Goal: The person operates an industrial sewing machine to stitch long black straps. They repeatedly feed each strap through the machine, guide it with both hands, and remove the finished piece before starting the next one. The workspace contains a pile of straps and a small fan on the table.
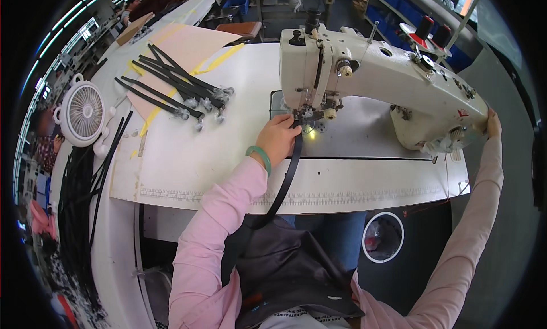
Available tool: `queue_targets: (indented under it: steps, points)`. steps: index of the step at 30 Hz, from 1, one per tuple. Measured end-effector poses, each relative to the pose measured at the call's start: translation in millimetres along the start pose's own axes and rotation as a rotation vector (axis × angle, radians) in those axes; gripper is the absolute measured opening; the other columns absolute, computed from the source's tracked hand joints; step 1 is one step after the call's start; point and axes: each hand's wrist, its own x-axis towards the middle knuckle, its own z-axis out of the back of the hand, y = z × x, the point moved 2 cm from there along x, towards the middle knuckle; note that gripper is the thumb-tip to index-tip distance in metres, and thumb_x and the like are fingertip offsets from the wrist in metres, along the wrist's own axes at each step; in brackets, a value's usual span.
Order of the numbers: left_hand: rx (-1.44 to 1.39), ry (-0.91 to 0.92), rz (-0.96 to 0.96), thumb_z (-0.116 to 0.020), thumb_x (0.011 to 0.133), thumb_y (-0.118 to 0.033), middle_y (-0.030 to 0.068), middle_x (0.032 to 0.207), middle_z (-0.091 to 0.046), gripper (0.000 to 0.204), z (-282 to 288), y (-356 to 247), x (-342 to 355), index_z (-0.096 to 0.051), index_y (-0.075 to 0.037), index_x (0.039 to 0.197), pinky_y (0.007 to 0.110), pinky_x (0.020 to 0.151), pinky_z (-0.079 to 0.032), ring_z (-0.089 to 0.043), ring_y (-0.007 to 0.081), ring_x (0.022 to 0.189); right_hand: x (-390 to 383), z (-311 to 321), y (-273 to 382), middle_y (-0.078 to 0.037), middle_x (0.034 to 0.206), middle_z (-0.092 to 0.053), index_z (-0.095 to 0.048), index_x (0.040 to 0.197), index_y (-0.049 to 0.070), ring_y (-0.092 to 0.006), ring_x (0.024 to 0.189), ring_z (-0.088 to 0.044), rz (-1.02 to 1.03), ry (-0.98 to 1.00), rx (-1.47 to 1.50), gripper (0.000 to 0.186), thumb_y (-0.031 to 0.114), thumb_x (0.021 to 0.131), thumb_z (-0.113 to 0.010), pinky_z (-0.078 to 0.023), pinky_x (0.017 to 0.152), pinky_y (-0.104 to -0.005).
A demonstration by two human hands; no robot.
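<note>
My left hand [278, 139], with a green bangle on its wrist, pinches a long black strap [283, 193] right under the presser foot area of a white industrial sewing machine [364, 72]. The strap hangs from there over the table's front edge. A small light glows beside the needle. My right hand [493, 123] is at the far right end of the machine head, its fingers curled round the end where the handwheel sits, mostly hidden. Left of the machine, several black straps with clear wrapped ends [171, 78] lie on a pink sheet [213, 39] edged with yellow tape.
A white fan [85, 109] stands at the table's [171, 175] left, above a hanging bundle of black strips [77, 215]. Thread spools [423, 28] stand behind the machine. A round bin [382, 238] is below the table. Another person [48, 146] is at the far left; blue shelving [384, 13] is behind.
</note>
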Motion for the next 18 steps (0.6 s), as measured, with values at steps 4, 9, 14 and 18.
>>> queue_targets:
  steps: [4,9,14,18]
  points:
    - [0.042,0.025,0.024,-0.06,0.065,-0.002,0.0188,0.102,-0.059,0.029,7,3,-7,-0.064,-0.005,0.093,0.035,0.089,-0.043,-0.052,0.0308,0.102,-33,-32,23,-0.01,0.108,-0.056,-0.051,0.115,0.006,-0.022,0.102,-0.053,-0.137,0.027,0.209,0.046,0.043,0.091,-0.037,-0.041,0.086,-0.0317]
    - [0.117,0.021,-0.075,-0.059,0.065,-0.006,0.0164,0.099,-0.06,0.026,-4,-16,2,-0.061,0.0,0.09,0.034,0.085,-0.044,-0.054,0.0273,0.099,-85,-29,-43,-0.008,0.1,-0.054,-0.046,0.114,0.006,-0.0156,0.093,-0.054,-0.015,-0.235,0.739,0.048,0.047,0.092,-0.035,-0.044,0.077,-0.0263]
    - [0.256,0.083,-0.131,-0.059,0.062,-0.005,0.0135,0.094,-0.06,0.026,9,-8,-6,-0.057,0.001,0.087,0.032,0.08,-0.047,-0.057,0.0255,0.094,-129,-67,18,-0.011,0.108,-0.054,-0.043,0.121,0.004,-0.0194,0.098,-0.054,-0.174,-0.041,0.852,0.051,0.045,0.092,-0.036,-0.044,0.081,-0.0297]
    - [0.269,0.11,-0.158,-0.06,0.06,-0.005,0.0134,0.094,-0.06,0.028,7,-11,-1,-0.056,0.0,0.087,0.032,0.078,-0.047,-0.057,0.0249,0.092,-99,-29,34,-0.016,0.111,-0.055,-0.046,0.12,0.0,-0.0239,0.102,-0.053,0.012,-0.291,0.431,0.052,0.043,0.092,-0.036,-0.043,0.084,-0.0316]
